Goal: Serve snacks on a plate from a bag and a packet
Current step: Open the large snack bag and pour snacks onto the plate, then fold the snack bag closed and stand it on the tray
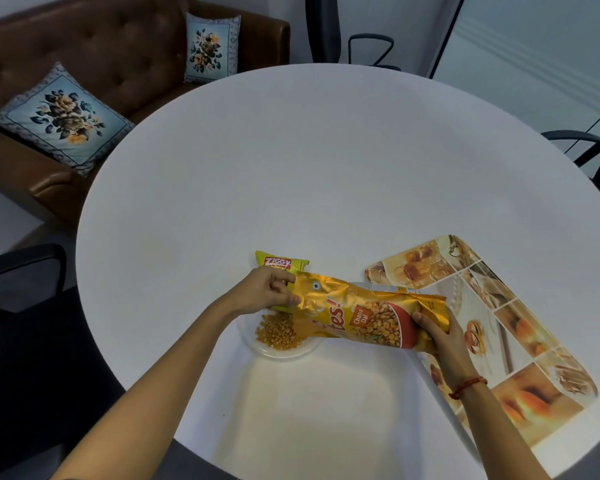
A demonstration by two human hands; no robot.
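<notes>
A golden Chana Dal bag (368, 315) lies nearly flat above a clear plate (309, 349), its left end lowest. A heap of yellow dal (278, 332) sits on the plate's left part, under the bag's left end. My left hand (267, 289) grips the bag's left end. My right hand (440, 332) holds the bag's right end from below. A small green-yellow Ziggy packet (281, 263) lies on the table just behind my left hand, partly hidden by it and the bag.
A rectangular placemat (520, 327) printed with dessert photos lies to the right on the round white table (326, 168). Black chairs (25, 265) stand left, back and right. A brown sofa (84, 46) with two floral cushions is at the back left.
</notes>
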